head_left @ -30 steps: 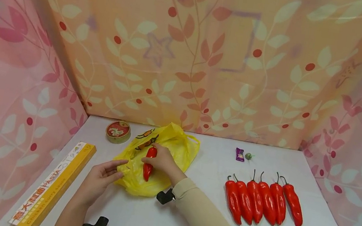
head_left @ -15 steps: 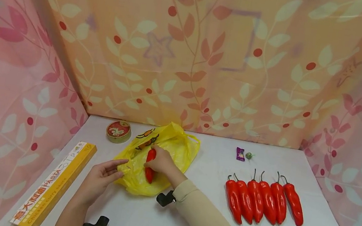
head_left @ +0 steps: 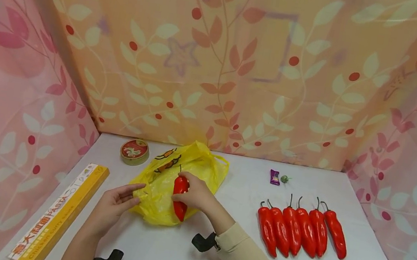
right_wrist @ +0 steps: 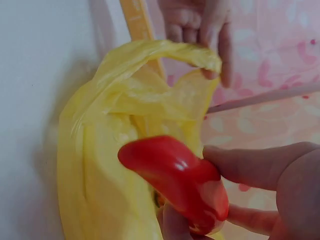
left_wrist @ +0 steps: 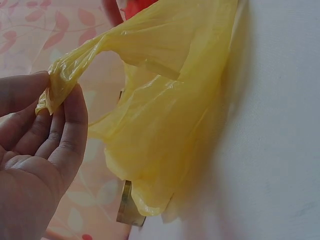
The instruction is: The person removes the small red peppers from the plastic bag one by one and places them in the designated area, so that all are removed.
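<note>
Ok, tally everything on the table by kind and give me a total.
Red peppers: 7, six in a row and one in the right hand
Yellow bag: 1
Round tin: 1
Pasta box: 1
Purple wrapper: 1
Small green thing: 1
Total: 12

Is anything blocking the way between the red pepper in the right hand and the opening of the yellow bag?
Nothing visible does. The right hand holds the red pepper right over the yellow plastic bag, and the left hand pinches the bag's edge, lifting the mouth open. The wrist view shows only bag plastic beyond the pepper's tip.
</note>
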Motion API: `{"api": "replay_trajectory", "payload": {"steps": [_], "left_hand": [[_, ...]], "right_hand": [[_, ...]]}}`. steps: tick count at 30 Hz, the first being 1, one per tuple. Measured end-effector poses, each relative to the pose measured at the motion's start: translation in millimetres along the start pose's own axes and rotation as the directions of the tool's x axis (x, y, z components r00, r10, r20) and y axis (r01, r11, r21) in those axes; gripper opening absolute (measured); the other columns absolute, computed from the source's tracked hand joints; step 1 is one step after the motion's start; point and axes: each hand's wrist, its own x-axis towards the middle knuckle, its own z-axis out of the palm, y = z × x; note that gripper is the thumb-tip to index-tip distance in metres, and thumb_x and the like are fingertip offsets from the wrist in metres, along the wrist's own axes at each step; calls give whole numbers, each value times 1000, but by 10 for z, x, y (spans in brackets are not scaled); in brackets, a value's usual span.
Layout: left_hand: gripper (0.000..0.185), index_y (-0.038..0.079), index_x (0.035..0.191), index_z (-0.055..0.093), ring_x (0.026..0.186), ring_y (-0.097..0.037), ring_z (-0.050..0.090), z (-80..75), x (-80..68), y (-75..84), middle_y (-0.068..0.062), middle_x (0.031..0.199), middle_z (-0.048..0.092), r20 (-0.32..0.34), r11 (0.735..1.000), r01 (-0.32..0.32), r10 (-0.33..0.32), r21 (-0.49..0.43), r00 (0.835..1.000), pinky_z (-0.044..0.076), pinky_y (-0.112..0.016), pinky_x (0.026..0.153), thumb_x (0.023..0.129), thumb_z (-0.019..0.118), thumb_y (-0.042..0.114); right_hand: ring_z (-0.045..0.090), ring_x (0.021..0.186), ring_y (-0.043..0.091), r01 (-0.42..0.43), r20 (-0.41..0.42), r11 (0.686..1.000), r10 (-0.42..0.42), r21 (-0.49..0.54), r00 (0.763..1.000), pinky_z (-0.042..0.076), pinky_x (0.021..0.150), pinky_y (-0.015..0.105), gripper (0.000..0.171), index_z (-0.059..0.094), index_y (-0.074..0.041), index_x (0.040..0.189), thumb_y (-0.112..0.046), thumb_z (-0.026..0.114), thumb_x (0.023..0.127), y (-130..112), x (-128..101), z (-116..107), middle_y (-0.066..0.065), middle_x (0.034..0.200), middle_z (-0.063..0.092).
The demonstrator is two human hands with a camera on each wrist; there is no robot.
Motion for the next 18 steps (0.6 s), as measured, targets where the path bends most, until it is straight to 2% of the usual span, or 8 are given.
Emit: {"api": "replay_trajectory", "payload": {"steps": [3,9,13,18], "left_hand": [[44,9,140,60,116,-11,62,1,-4,-6,-13,147,55,-1,1000,9,-9,-4,1000,53,-18,94,97,68,15],[44,7,140,59,116,-11,62,2,-1,-3,-14,147,55,3,1000,-5,5,-3,1000,53,-18,94,97,67,14],[44,7,140,59,115,-10,62,-1,1,-7,-14,147,54,5,1000,-13,13,-4,1000,53,-17,93,97,68,15],[44,7,140,59,115,-9,61,-2,2,-17,-13,148,54,1,1000,-15,15,-4,1000,53,-16,93,97,68,15]], "right_hand": [[55,117,29,10,-11,1000,-10,21,1000,62,80,45,72,46,-23,149,-28,81,85,26,-128,-77,9,133,58],[58,113,29,39,-32,999,-38,35,999,63,77,43,62,49,-25,148,-28,74,91,150,-325,-224,11,131,60],[59,110,29,32,-53,999,-31,16,998,63,73,39,60,50,-25,147,-28,74,91,248,-443,-318,11,129,60],[58,111,29,31,-127,999,-35,-35,991,63,71,38,62,50,-24,147,-27,75,90,377,-606,-431,10,128,61]]}}
